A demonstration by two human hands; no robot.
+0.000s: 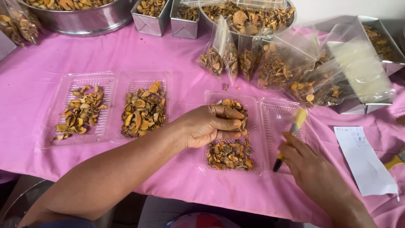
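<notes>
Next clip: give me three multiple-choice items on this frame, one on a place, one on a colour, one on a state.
1. Where is the left hand?
A. over the open clamshell tray
B. in the steel bowl
C. on the paper slip

2. What colour is the tablecloth?
A. green
B. pink
C. white

3. How is the brush held?
A. lying loose
B. in the left hand
C. gripped in the right hand

Answers: 1 A, its fingers pinch dried slices over that tray; 2 B, pink cloth throughout; 3 C, right fingers wrap its handle.
</notes>
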